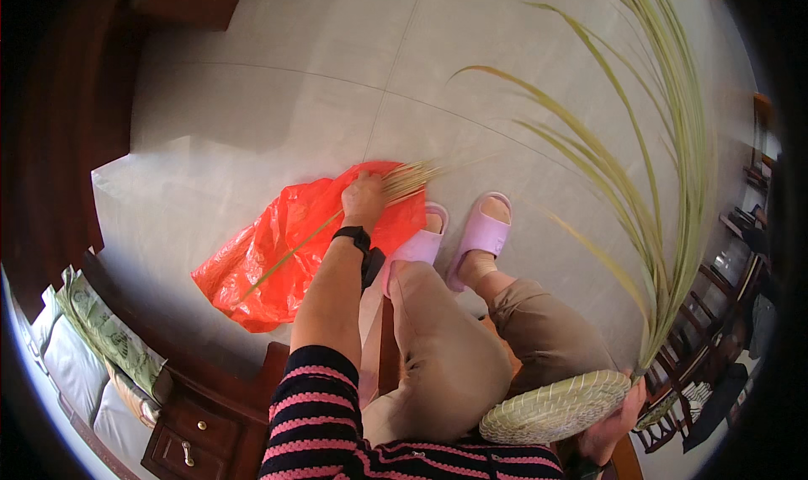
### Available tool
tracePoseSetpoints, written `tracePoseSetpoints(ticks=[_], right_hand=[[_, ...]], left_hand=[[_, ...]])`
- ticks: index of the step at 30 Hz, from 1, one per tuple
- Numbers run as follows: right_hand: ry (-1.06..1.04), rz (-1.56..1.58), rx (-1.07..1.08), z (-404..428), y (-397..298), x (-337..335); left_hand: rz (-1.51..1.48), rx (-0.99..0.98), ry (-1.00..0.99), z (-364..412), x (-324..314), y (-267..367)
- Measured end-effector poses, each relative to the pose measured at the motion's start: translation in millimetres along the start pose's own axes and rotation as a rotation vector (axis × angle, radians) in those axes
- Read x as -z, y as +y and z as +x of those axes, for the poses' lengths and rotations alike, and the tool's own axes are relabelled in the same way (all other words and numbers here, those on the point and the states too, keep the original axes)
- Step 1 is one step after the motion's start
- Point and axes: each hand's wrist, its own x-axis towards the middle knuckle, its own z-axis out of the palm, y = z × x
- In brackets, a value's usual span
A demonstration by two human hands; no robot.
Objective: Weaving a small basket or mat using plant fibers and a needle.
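My left hand (364,197) is closed over a bundle of dry straw stalks (410,182) above a crumpled red plastic bag (278,246) on the floor. Its fingertips are hidden under the knuckles. One long greenish stalk (290,252) runs from near that hand down over the bag. At the lower right, my right hand (622,414) grips the end of a coiled, stitched grass piece (555,407) beside my lap. From that same end, long green and yellow leaves (675,227) fan up to the top of the view.
My feet wear pink slippers (486,227) beside the bag. Dark wooden furniture (69,132) lines the left. A drawer cabinet (196,442) and a seat with pale cushions (76,360) are at lower left. Wooden chairs (701,328) stand at right on the tiled floor (284,114).
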Motion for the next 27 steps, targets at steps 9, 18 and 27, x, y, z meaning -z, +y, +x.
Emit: tracePoseSetpoints(ticks=[9,18,27], right_hand=[[0.045,0.729,-0.342,-0.7,17.5,6.4],[0.065,0.469,-0.245,-9.1,28.5,1.3],[0.131,0.815,-0.366,9.1,-12.0,-20.4]], left_hand=[[-0.147,-0.068,0.063,-3.6,0.3,-15.9],[-0.197,-0.168,0.260,-7.9,7.1,-16.5],[-0.572,-0.254,0.323,-50.8,98.3,28.4]])
